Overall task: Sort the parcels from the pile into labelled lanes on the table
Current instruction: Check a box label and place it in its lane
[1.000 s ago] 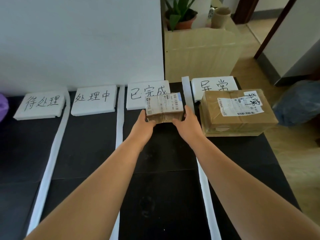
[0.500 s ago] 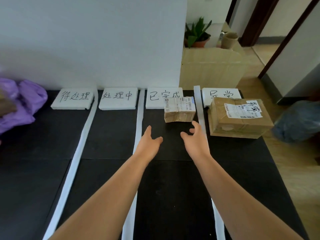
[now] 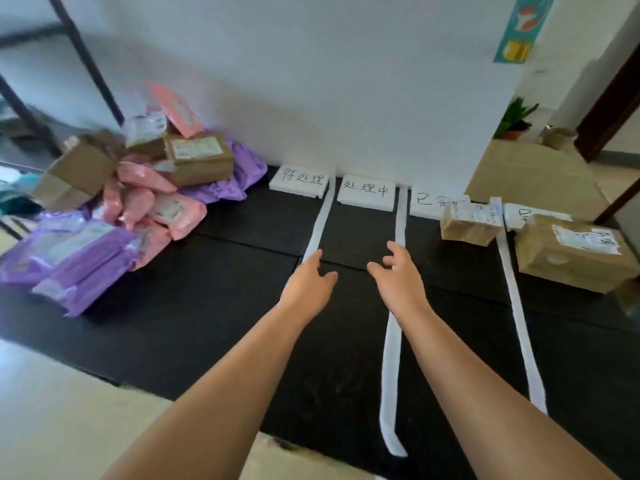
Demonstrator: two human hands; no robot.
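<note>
While left hand (image 3: 306, 289) and right hand (image 3: 398, 282) hover released, white strips (image 3: 391, 358) divide the black mat (image 3: 207, 306) by the wall (image 3: 346, 81).

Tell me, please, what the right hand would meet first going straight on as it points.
Likely the second white sign from the left; the right hand has only mat before it, depth unclear.

Four white label cards (image 3: 298, 180), three white lane strips (image 3: 390, 358), two brown boxes (image 3: 471, 225) in lanes, two hands (image 3: 308, 289), one parcel pile (image 3: 138, 202).
</note>
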